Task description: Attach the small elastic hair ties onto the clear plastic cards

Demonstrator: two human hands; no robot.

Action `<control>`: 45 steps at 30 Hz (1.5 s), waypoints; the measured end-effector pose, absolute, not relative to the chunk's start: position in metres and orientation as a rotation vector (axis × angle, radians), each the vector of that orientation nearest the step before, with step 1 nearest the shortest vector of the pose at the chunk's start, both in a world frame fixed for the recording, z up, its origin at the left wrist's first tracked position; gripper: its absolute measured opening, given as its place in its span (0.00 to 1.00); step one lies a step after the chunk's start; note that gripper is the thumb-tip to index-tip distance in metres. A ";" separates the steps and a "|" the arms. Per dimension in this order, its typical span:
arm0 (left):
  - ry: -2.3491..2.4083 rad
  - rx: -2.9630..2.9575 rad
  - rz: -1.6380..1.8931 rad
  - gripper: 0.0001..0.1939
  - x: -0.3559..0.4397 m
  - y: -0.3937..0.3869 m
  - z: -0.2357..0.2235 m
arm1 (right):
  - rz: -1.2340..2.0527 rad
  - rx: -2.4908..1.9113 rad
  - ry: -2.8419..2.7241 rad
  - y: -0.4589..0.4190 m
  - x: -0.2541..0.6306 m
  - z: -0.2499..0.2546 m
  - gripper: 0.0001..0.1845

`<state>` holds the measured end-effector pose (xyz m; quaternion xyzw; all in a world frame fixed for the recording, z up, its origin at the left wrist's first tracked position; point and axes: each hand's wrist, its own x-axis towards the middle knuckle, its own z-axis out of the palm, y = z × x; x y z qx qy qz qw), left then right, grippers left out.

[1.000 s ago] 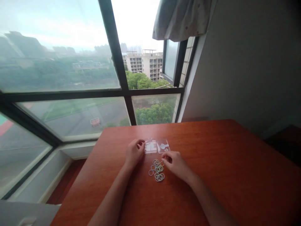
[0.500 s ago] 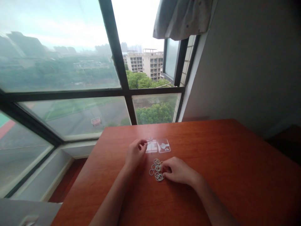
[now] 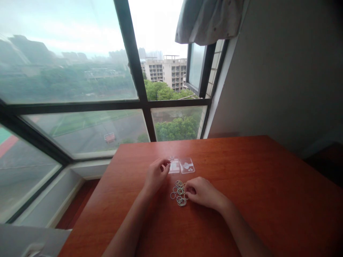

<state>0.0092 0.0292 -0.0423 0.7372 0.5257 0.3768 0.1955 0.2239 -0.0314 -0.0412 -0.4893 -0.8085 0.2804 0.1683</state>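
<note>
Here, the left hand [image 3: 157, 174] is curling its fingers at the left edge of a clear plastic case [image 3: 174, 167]; whether they are gripping it, I cannot tell. The case's two square halves are lying side by side on the reddish desk [image 3: 235, 160], both showing whitish patches. Nearer the person, thin pastel rings [image 3: 181, 191], greenish, yellowish and bluish-grey, are overlapping loosely. The right hand [image 3: 200, 191] is bending its fingers against the rings' right side, any grasp being hidden.

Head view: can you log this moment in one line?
left hand: at left clear square; right hand: at right edge of ring pile; right clear square: beside left one; grips: unclear; beneath: reddish table
</note>
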 end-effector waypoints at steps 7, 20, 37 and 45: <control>1.324 2.100 1.019 0.06 0.023 0.020 -0.036 | 0.585 -1.418 -1.979 -0.023 0.223 -0.046 0.03; 1.111 2.071 0.862 0.05 0.048 0.005 -0.031 | 0.480 -1.372 -1.825 -0.021 0.220 -0.046 0.03; 1.686 1.913 1.186 0.12 -0.002 0.049 -0.056 | 0.540 -1.366 -1.931 -0.024 0.214 -0.049 0.06; 1.669 1.943 1.147 0.11 0.000 0.052 -0.066 | 0.583 -1.379 -1.981 -0.025 0.215 -0.048 0.05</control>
